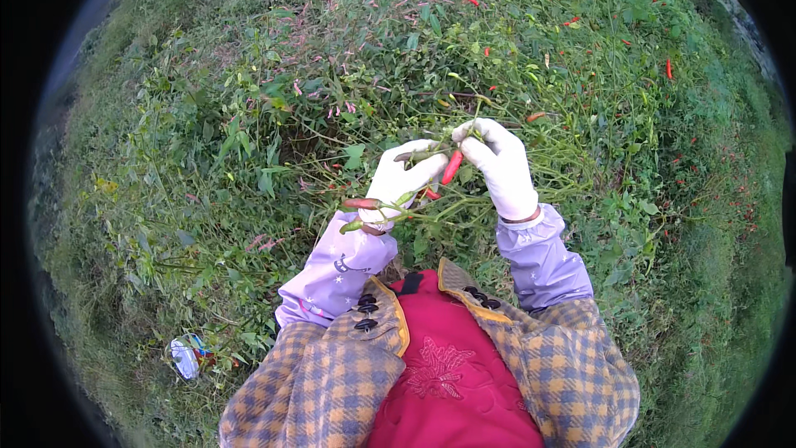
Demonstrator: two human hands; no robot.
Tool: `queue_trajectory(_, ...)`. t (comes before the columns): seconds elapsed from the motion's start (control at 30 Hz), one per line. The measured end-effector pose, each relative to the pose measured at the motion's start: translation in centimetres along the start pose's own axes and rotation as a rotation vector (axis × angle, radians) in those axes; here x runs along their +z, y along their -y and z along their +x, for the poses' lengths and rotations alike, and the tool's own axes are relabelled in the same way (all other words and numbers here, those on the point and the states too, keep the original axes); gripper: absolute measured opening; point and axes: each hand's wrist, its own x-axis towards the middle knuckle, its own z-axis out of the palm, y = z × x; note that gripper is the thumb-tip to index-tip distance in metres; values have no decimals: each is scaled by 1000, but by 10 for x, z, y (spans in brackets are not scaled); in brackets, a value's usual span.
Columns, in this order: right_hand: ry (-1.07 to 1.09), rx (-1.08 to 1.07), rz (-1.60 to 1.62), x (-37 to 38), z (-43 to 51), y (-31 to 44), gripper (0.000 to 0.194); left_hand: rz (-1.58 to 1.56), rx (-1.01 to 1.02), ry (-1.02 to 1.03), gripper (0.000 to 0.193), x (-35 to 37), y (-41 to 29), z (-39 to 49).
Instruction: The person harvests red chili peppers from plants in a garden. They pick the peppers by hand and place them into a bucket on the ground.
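Observation:
My left hand (392, 177), in a white glove, is closed around part of a chili pepper branch, with a dark greenish-brown chili pepper (418, 154) lying along its thumb and forefinger. Close by on the right, my right hand (502, 168), also gloved, pinches a thin green stem between thumb and fingertips. A bright red chili pepper (453, 168) hangs between the two hands. Below the left fingers, a second red pepper (431, 193) shows partly. Across the left wrist lie a brownish-red pepper (362, 203) and a green pepper (351, 226) on forked green stems (444, 211).
Dense chili plants and weeds (249, 137) surround me, with pink flower spikes (339, 109) ahead. More red peppers (571, 21) dot the plants at the upper right. A white and blue container (185, 358) sits among the leaves at lower left, partly hidden.

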Motion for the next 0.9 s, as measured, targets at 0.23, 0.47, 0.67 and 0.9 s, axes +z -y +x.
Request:
queue_trajectory(0.23,26,-97,135,24,-1,-4,12,-133,-55,-214,25,-64,-3,-20)
queue_trajectory(0.47,156,-96,-225,69,7,-17,16,28,-230,22,27,-65,-42,-55)
queue_trajectory(0.67,258,-662,-839,71,14,-22,16,167,-287,130,20,-74,-31,-60)
queue_trajectory(0.9,502,-689,-636,47,2,-21,25,588,-365,418,19,-85,-45,-73)
